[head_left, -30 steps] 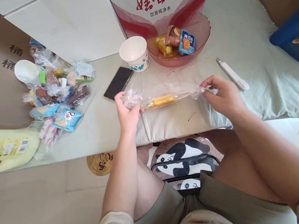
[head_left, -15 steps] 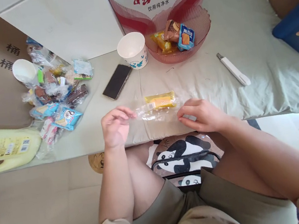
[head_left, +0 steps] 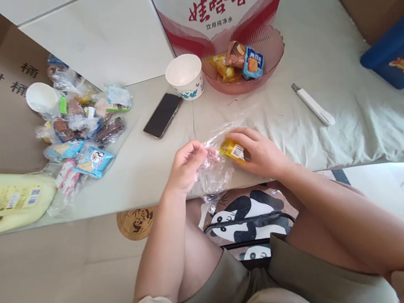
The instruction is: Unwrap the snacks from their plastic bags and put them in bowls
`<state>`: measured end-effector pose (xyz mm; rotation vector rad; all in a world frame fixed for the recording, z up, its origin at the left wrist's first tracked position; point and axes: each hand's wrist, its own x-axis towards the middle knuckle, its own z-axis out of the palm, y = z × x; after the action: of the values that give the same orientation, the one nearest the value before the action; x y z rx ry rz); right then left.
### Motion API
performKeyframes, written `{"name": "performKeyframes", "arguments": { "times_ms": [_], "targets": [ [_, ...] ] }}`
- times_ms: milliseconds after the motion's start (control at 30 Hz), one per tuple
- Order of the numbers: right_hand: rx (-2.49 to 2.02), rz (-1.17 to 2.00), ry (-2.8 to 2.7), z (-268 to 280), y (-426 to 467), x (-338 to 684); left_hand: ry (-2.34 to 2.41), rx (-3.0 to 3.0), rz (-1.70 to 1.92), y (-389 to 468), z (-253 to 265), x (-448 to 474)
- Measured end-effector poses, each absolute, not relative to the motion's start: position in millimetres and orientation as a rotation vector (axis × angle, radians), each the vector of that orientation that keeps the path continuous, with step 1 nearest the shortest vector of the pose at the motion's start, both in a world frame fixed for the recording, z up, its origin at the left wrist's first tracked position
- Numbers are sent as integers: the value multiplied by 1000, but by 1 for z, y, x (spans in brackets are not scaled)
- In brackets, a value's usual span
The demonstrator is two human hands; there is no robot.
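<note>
My left hand (head_left: 189, 166) pinches a clear plastic bag (head_left: 215, 175), which hangs crumpled between my hands and over the cloth's front edge. My right hand (head_left: 260, 153) is wrapped over a yellow snack packet (head_left: 232, 150) with a white barcode label, and part of the packet is hidden under the fingers. Beyond my hands stand a white paper cup (head_left: 186, 78) with blue leaf print and a pink glass bowl (head_left: 271, 59) holding several wrapped snacks (head_left: 237, 55). A black phone (head_left: 163, 115) lies left of the cup.
At left is a heap of wrapped snacks (head_left: 92, 162) on plastic, with another paper cup (head_left: 42, 97) and a yellow jug (head_left: 9, 198). A white box cutter (head_left: 314, 105) lies at right, near a blue container (head_left: 395, 56). A red-and-white carton (head_left: 221, 6) stands behind.
My left hand has moved right with the plastic bag, which is now crumpled. My right hand has closed over the yellow packet, now turned at an angle. The camera view has shifted slightly.
</note>
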<state>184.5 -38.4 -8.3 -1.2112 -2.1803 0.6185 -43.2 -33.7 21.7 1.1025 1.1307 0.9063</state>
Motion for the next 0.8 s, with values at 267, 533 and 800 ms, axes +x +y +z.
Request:
{"name": "performKeyframes", "arguments": {
  "times_ms": [267, 533, 800],
  "targets": [
    [-1393, 880, -1549, 3, -23, 197, 1336, 576, 1300, -18, 27, -50],
    [-1311, 824, -1605, -12, -3, 200, 1164, 733, 1089, -21, 27, -49],
    [-1246, 457, -2227, -15, -26, 208, 1092, 1027, 908, -21, 19, -57]
  ]
}}
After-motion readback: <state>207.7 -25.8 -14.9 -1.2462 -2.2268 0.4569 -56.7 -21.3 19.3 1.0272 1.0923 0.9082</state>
